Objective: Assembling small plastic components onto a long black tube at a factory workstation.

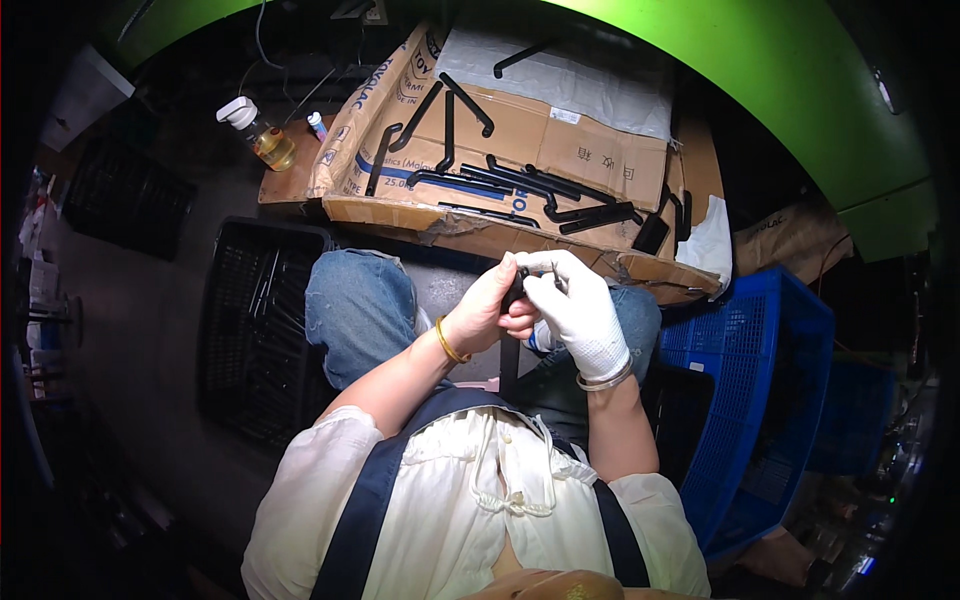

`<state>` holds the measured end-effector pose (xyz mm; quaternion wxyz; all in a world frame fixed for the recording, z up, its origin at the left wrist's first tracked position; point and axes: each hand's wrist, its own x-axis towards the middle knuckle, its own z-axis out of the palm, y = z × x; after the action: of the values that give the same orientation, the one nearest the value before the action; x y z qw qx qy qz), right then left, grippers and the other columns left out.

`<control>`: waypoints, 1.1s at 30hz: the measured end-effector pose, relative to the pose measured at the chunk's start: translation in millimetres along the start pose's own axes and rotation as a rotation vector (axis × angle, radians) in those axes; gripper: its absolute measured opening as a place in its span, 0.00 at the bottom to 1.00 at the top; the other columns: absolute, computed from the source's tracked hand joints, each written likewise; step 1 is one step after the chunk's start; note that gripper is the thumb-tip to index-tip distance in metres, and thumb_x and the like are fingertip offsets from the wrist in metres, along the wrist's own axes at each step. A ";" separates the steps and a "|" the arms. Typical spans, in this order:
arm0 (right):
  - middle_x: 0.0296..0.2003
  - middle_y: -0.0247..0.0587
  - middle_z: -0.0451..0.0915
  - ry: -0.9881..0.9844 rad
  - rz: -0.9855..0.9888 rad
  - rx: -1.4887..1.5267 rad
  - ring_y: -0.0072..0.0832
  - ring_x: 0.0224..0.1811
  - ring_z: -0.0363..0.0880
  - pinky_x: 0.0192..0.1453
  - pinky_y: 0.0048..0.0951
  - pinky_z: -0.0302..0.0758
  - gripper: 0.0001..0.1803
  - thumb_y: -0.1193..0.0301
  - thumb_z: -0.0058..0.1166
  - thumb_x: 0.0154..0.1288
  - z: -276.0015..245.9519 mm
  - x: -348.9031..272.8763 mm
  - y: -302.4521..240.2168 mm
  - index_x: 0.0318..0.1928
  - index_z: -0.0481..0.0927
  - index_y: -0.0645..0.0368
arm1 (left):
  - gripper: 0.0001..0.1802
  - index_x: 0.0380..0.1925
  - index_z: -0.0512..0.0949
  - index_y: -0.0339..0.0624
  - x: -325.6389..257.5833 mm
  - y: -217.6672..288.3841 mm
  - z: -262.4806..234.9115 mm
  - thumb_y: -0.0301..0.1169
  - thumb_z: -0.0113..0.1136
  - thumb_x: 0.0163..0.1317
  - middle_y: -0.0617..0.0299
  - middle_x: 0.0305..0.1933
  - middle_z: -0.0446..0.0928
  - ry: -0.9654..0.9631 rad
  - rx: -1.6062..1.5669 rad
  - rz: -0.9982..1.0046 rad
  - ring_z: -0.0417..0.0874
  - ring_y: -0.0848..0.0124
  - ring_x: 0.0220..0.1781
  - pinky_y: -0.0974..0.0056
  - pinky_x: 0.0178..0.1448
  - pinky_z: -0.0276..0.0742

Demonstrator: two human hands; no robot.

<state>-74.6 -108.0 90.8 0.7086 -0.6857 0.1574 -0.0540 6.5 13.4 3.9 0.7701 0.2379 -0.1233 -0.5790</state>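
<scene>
In front of my knees, my bare left hand (488, 308) is closed around a black handle-like plastic part (513, 292). Its long dark bar appears to hang below my fingers, between my legs. My right hand (578, 305), in a white knit glove, pinches close against the part's upper end. A small thin thing shows at its fingertips, too small to name. Beyond my hands, several black bent handles (449, 125) lie loose in a flattened, open cardboard box (560, 140), some heaped at its right side.
A black crate (225, 300) with several long dark parts stands on the floor at left. Blue plastic crates (740, 400) stand at right. A bottle with a white lid (262, 138) is beside the box. A green machine surface (770, 70) arches over the far side.
</scene>
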 end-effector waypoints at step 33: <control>0.36 0.50 0.82 0.059 -0.186 -0.591 0.48 0.37 0.84 0.38 0.34 0.79 0.07 0.74 0.56 0.65 -18.2 -37.7 15.1 0.42 0.81 0.62 | 0.17 0.56 0.65 0.43 -40.1 16.6 32.0 0.42 0.40 0.79 0.72 0.21 0.61 0.130 0.743 -0.029 0.63 0.85 0.18 0.76 0.22 0.59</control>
<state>-117.7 -113.6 81.3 0.4656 -0.8717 0.1233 -0.0903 -6.6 48.0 43.3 0.6291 0.5389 -0.2726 -0.4894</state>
